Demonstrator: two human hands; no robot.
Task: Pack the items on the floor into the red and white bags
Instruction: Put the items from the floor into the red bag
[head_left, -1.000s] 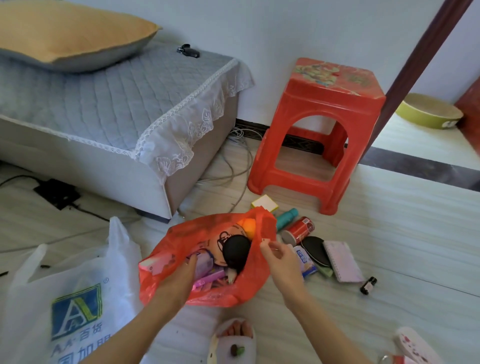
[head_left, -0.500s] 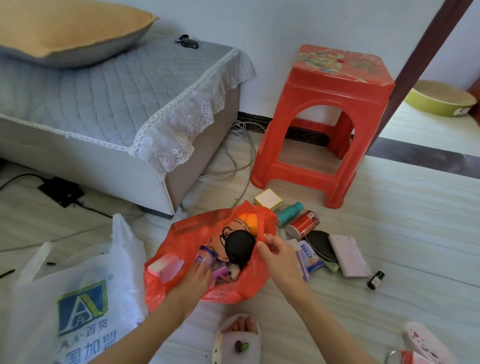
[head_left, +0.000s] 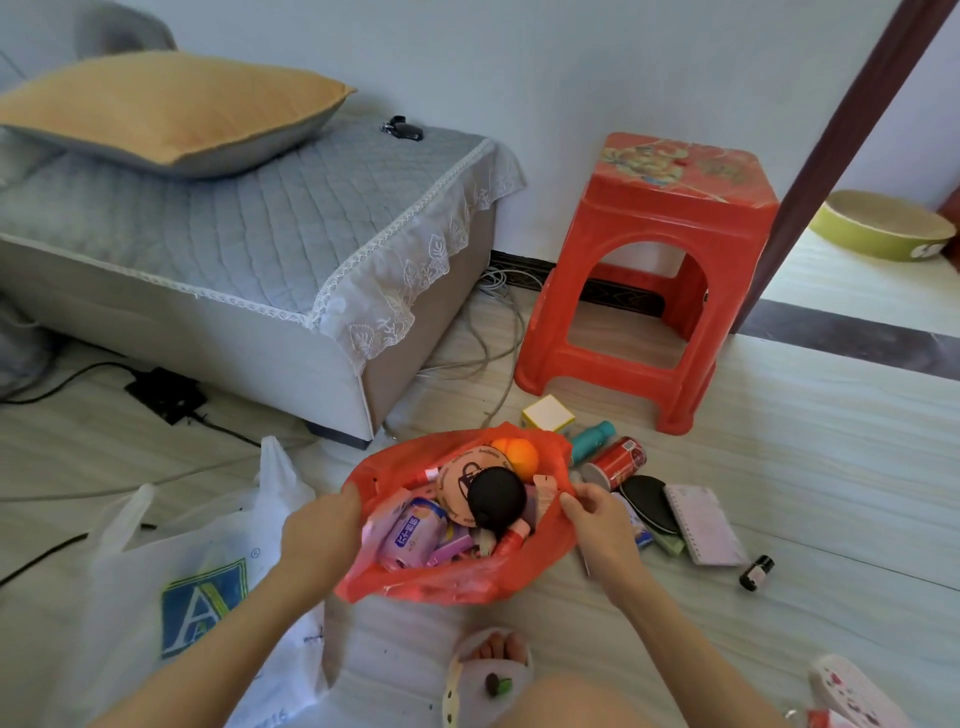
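Observation:
The red bag (head_left: 457, 582) lies open on the floor in front of me, holding several items: an orange ball, a black round object, a round card, a wipes pack. My left hand (head_left: 322, 535) grips its left rim and my right hand (head_left: 597, 514) pinches its right rim. The white bag (head_left: 171, 587) with a blue and green logo stands to the left. On the floor right of the red bag lie a yellow-edged box (head_left: 548, 413), a teal bottle (head_left: 592, 439), a red can (head_left: 618, 462), a black pouch (head_left: 647, 501), a notebook (head_left: 704, 525) and a small dark bottle (head_left: 757, 571).
A red plastic stool (head_left: 654, 270) stands behind the loose items. A low bed (head_left: 249, 249) with a grey quilt and an orange pillow fills the left. Cables and a black adapter (head_left: 166, 395) lie by the bed. My slippered foot (head_left: 488, 670) is just below the red bag.
My left hand came out of the red bag and took its left rim. Both hands have pulled the mouth wider. The camera tilted up a little.

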